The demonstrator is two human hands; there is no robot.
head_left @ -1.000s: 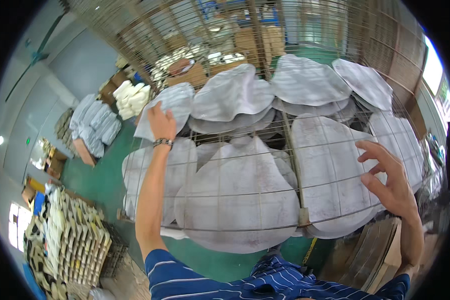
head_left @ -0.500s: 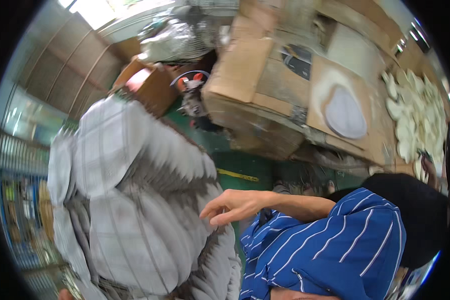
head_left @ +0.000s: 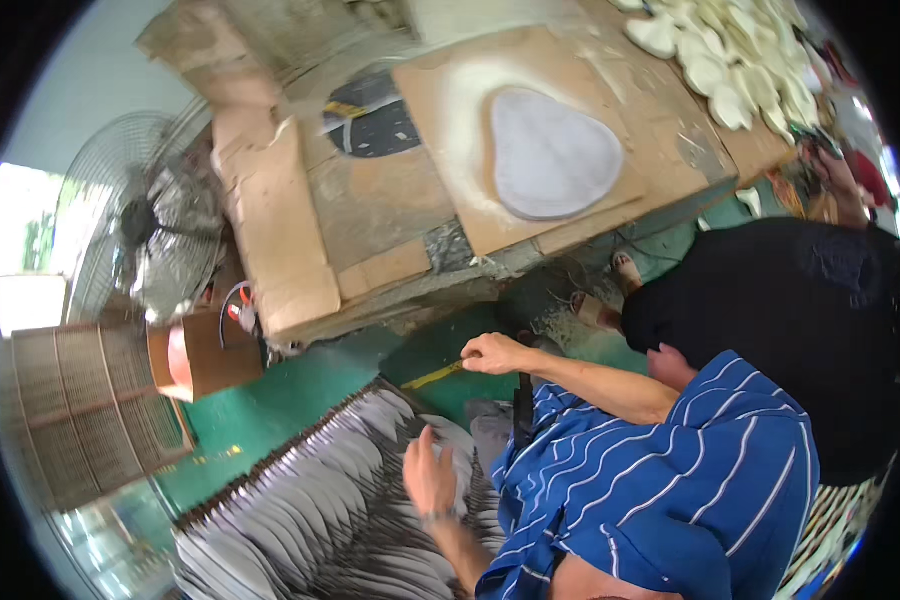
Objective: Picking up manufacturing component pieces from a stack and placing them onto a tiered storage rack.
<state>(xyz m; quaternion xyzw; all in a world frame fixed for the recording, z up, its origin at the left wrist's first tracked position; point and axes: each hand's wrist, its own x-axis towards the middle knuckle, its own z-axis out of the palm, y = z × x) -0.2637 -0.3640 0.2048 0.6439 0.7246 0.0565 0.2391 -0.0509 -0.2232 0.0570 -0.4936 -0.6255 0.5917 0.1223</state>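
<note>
My left hand (head_left: 430, 478), with a band at the wrist, hovers open and blurred over a rack (head_left: 310, 500) of grey-white sheets seen edge-on at the lower left. My right hand (head_left: 495, 353) hangs in front of my blue striped shirt (head_left: 690, 480) above the green floor, its fingers loosely bent and nothing in it. Farther off, one grey-white pear-shaped sheet (head_left: 550, 150) lies flat on a cardboard-covered workbench (head_left: 370, 210).
A person in black (head_left: 770, 300) stands close at the right, sandalled feet (head_left: 610, 290) by the bench. A pile of white pieces (head_left: 740, 60) lies at the bench's far end. A standing fan (head_left: 140, 230), an orange box (head_left: 200, 355) and a wire cage (head_left: 80, 410) are at the left.
My view has swung away from the rack toward the workbench and fan. Both hands have come off the sheets; the right hand has dropped in front of my shirt.
</note>
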